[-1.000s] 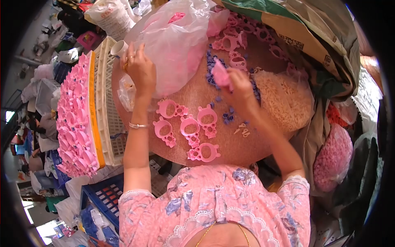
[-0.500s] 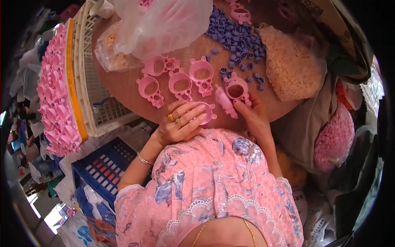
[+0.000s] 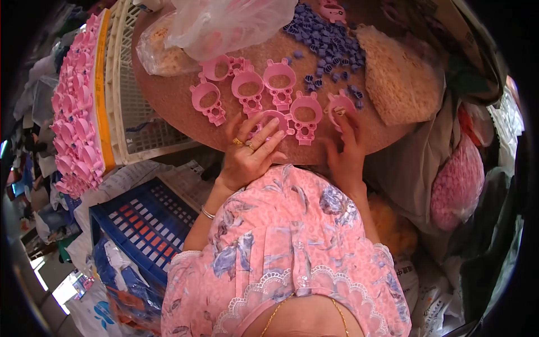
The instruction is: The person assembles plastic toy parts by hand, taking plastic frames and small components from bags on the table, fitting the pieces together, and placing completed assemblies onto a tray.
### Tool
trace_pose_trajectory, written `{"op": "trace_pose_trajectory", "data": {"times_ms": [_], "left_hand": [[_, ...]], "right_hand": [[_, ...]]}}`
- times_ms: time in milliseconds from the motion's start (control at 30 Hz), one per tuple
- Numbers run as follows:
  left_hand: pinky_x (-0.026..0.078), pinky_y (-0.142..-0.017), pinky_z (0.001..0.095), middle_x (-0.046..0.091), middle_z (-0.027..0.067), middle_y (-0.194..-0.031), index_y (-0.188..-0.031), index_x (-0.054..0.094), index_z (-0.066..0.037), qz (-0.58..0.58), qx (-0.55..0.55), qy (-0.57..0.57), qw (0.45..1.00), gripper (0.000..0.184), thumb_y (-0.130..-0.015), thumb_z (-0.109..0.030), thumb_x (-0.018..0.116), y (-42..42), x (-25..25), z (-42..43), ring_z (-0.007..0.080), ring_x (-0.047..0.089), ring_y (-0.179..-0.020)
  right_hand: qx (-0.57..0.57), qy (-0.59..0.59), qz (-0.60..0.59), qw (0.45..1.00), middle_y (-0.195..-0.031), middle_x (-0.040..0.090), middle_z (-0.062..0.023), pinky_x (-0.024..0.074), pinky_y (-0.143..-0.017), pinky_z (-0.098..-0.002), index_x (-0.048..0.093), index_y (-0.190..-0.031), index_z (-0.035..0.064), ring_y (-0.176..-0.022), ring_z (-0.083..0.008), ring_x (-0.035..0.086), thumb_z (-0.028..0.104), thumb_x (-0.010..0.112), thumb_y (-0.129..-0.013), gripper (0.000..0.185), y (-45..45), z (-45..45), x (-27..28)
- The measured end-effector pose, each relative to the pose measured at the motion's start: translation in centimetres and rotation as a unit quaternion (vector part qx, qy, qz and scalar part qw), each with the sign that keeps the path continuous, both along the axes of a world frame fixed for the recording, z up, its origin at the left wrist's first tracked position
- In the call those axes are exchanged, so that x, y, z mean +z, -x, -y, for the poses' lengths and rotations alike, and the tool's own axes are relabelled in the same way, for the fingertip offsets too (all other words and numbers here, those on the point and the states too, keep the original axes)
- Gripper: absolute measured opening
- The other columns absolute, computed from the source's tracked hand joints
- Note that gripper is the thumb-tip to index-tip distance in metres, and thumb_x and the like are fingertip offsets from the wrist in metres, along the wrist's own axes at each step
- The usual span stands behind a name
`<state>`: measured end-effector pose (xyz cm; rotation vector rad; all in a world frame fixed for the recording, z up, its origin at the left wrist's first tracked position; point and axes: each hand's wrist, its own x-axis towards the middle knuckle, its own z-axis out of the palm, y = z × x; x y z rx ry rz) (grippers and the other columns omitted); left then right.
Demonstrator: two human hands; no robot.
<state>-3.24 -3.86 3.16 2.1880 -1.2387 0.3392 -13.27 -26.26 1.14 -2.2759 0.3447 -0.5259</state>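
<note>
My left hand (image 3: 252, 149) rests with fingers spread over a pink bunny-shaped plastic frame (image 3: 275, 119), which its fingers partly cover. My right hand (image 3: 346, 149) has its fingertips on another pink bunny frame (image 3: 341, 101), which looks tilted; its lower part is hidden. A small pale spot shows by those fingertips, too small to name. Between the hands lies a pink frame (image 3: 306, 115) with a round opening and small ears. Several more pink frames (image 3: 247, 87) lie beyond my left hand.
Purple-blue small parts (image 3: 331, 45) are heaped at the back. Right of them lies a bag of pale small pieces (image 3: 398, 78). A cloudy plastic bag (image 3: 230, 25) covers the back left. At left stand a cream crate (image 3: 120, 112), many pink frames (image 3: 73, 123) and a blue basket (image 3: 135, 224).
My right hand has moved farther from me onto a tilted frame. A pink frame now lies between the hands, where a frame with a face and a pink piece were. My left fingers have spread.
</note>
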Motion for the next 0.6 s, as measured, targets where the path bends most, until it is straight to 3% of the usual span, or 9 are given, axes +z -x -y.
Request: {"op": "trace_pose_trajectory", "data": {"times_ms": [100,300,400,600], "left_hand": [[0.042,-0.104,0.0484,0.071,0.0053,-0.121,-0.113,0.072,-0.005,0.06,-0.002,-0.026,0.998,0.039,-0.076,-0.015,0.082,-0.2,-1.6,-0.9,0.0268,0.063,-0.112],[0.05,-0.086,0.0378,0.072,0.0069,-0.112,-0.114,0.072,-0.003,-0.009,0.085,0.028,0.996,0.046,-0.072,-0.014,0.087,0.8,-1.8,-0.9,0.0278,0.064,-0.098],[0.051,-0.081,0.0362,0.071,0.0069,-0.105,-0.112,0.072,-0.002,-0.003,0.077,0.016,0.997,0.046,-0.071,-0.016,0.088,1.0,-1.7,-0.1,0.0286,0.064,-0.092],[0.049,-0.078,0.0397,0.068,0.0077,-0.097,-0.112,0.072,-0.002,0.016,0.127,0.02,0.992,0.057,-0.066,-0.03,0.091,0.5,-1.9,0.9,0.0295,0.062,-0.087]], "right_hand": [[0.034,0.07,0.008,0.997,-0.136,0.051,-0.0191,0.0427,-0.105,-0.0464,0.057,-0.137,0.0075,-0.125,-0.0402,0.051,0.002,0.079,-0.078,0.063,-0.1,-0.7,2.1],[-0.029,0.035,0.006,0.999,-0.127,0.057,-0.0181,0.0513,-0.09,-0.0413,0.06,-0.135,0.0082,-0.113,-0.0358,0.06,0.001,0.079,-0.078,0.06,1.2,-0.5,0.5],[-0.022,0.007,0.019,1.0,-0.114,0.063,-0.0166,0.0545,-0.077,-0.0372,0.067,-0.123,0.0058,-0.096,-0.0323,0.066,-0.001,0.078,-0.08,0.045,0.7,-0.7,0.6],[0.002,0.02,0.081,0.997,-0.097,0.066,-0.0143,0.0533,-0.069,-0.0372,0.071,-0.098,0.0005,-0.079,-0.0324,0.067,-0.003,0.077,-0.079,0.02,0.4,0.7,0.4]]}}
